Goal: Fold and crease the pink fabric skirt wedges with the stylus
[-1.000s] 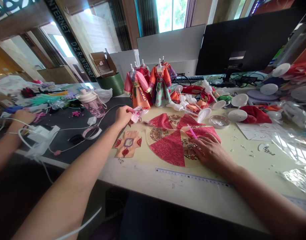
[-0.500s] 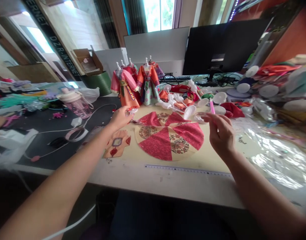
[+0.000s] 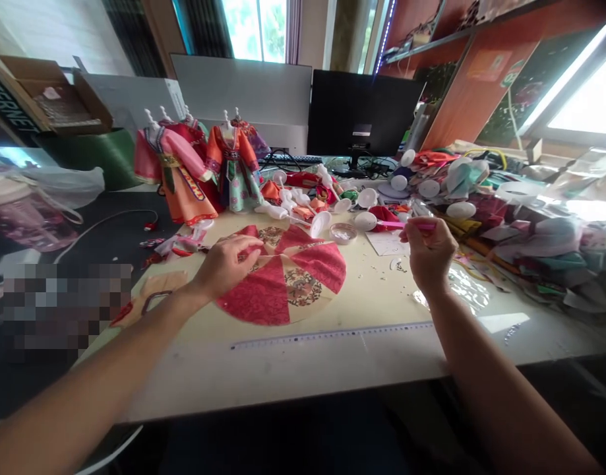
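Note:
My left hand (image 3: 231,264) lies with fingers stretched out on the left part of a round cloth piece (image 3: 260,293) made of red and cream patterned wedges. Parts of that cloth are hidden under the fingers. My right hand (image 3: 430,254) is raised above the table to the right and pinches a thin pink stick-like tool (image 3: 390,225), held roughly level. A small clear round dish (image 3: 343,233) stands between the cloth and this hand. Behind my left hand lies a bundle of small red and white trimmings (image 3: 181,244).
A ruler (image 3: 327,334) lies along the table's front. Dressed doll figures (image 3: 233,161) stand behind the cloth, beside a heap of white stands and fabric scraps. Clear plastic film (image 3: 465,290) lies by my right forearm, more fabric (image 3: 545,231) is piled beyond, and monitors (image 3: 359,119) stand behind.
The view has turned right. My left hand has let go of the small red trimming and come down onto the cloth. My right hand has moved right, away from the dish, its pink tool tipped level.

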Tool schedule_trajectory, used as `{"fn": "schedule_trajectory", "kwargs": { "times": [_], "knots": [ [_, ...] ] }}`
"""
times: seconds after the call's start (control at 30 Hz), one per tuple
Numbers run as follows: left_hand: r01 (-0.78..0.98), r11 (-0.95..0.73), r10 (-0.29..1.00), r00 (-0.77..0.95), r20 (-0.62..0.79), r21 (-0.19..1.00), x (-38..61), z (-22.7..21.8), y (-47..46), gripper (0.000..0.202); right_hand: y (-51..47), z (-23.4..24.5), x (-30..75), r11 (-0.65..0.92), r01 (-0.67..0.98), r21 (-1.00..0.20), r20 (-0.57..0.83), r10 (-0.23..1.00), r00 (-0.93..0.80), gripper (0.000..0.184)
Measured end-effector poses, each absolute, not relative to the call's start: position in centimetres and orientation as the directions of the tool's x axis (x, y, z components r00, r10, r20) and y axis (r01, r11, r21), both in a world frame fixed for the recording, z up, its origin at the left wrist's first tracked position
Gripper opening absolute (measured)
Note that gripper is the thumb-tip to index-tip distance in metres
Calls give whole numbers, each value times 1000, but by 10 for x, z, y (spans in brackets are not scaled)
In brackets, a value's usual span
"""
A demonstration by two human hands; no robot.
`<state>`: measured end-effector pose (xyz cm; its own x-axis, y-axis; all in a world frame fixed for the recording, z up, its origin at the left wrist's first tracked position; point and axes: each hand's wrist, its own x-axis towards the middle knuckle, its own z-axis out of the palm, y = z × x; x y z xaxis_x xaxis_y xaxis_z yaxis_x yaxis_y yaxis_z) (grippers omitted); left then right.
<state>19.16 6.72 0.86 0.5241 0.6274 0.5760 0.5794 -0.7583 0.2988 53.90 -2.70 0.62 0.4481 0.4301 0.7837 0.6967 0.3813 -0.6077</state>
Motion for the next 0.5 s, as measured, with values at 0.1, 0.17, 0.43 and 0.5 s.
{"fn": "schedule_trajectory", "kwargs": {
  "times": [0.1,0.17,0.43,0.5],
  "knots": [
    [497,-839,510,571,644,223,200,3,61,18,-25,1,545,312,767,-561,792,472,387,10],
    [461,-870,442,571,692,175,201,-2,58,16,-25,-5,545,261,819,-511,800,494,341,11],
    [512,-853,361,447,819,97,180,-10,56,16,-35,-19,523,255,901,-350,767,630,120,12],
    [527,-844,361,431,827,94,176,-9,59,17,-35,-18,521,260,908,-328,769,632,96,12]
  ]
}}
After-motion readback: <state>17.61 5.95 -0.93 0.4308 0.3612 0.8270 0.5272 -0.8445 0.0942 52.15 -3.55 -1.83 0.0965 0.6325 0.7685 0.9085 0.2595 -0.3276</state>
